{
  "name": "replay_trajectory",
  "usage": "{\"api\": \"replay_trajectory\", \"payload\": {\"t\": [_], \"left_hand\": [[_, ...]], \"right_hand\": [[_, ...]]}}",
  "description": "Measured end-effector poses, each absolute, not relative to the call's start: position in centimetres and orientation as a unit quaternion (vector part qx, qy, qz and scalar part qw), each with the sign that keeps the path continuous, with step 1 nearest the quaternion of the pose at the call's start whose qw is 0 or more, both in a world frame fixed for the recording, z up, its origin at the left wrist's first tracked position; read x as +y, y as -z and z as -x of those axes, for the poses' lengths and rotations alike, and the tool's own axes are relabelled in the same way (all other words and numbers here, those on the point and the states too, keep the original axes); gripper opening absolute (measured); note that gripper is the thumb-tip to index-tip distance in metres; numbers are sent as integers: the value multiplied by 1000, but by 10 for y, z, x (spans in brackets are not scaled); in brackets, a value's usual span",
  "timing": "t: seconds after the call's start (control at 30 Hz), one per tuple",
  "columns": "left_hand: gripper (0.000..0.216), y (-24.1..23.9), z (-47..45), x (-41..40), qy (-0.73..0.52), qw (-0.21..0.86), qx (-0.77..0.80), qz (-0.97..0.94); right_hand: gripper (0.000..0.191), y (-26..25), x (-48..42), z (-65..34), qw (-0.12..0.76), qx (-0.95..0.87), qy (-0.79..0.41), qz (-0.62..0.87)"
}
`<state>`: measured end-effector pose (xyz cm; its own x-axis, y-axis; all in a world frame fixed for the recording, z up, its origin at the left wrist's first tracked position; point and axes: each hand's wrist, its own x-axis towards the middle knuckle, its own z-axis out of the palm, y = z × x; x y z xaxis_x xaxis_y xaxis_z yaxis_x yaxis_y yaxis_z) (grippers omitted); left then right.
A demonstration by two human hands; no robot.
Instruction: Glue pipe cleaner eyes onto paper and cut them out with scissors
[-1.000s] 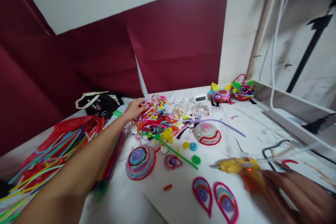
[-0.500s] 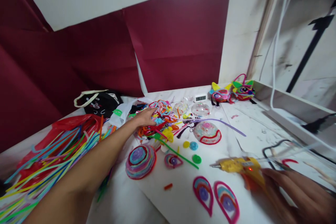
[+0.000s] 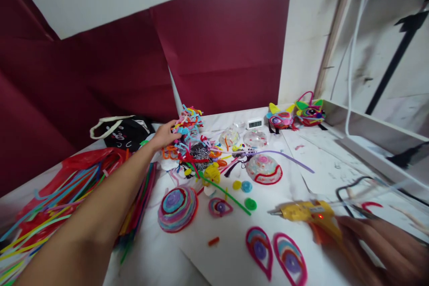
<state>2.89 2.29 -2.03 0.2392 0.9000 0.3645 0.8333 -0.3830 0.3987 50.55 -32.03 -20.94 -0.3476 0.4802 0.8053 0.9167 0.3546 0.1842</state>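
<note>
At the back of the table my left hand (image 3: pixel 166 135) is closed on a tangled clump of pipe cleaner pieces (image 3: pixel 190 121), lifted above the rest of the pile. Under it lie a black-and-silver tinsel bundle (image 3: pixel 200 155) and a yellow pipe cleaner coil (image 3: pixel 212 173). My right hand (image 3: pixel 378 246) grips a yellow hot glue gun (image 3: pixel 306 211), its nozzle pointing left and its red light lit. Left of the nozzle lie two teardrop eye shapes (image 3: pixel 260 250), a smaller eye piece (image 3: pixel 220 207) and a striped dome (image 3: pixel 177 208) of coiled pipe cleaners.
Long pipe cleaners spill from a red plastic bag (image 3: pixel 110 157) at left, beside a black bag (image 3: pixel 129 133). Clear domes (image 3: pixel 255 138), a small digital clock (image 3: pixel 254 124) and two colourful animal heads (image 3: pixel 310 113) stand at the back. A dark cable (image 3: pixel 348 185) lies at right.
My left hand has raised the clump of pipe cleaner pieces up and to the left, uncovering the tinsel bundle. My right hand with the glue gun has barely moved.
</note>
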Motion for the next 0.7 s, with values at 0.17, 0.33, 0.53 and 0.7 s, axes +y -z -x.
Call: {"api": "replay_trajectory", "payload": {"t": [0.17, 0.33, 0.53, 0.7], "left_hand": [[66, 10, -29, 18, -343, 154, 536, -756], [65, 11, -39, 9, -370, 249, 524, -726], [73, 24, -39, 10, -383, 325, 528, -685], [64, 31, -41, 8, -382, 371, 536, -656]], "right_hand": [[35, 217, -320, -510, 331, -754, 303, 480], [37, 223, -319, -512, 334, -750, 299, 486], [37, 223, -316, -513, 320, -760, 300, 479], [37, 223, -316, -512, 338, -754, 289, 484]]}}
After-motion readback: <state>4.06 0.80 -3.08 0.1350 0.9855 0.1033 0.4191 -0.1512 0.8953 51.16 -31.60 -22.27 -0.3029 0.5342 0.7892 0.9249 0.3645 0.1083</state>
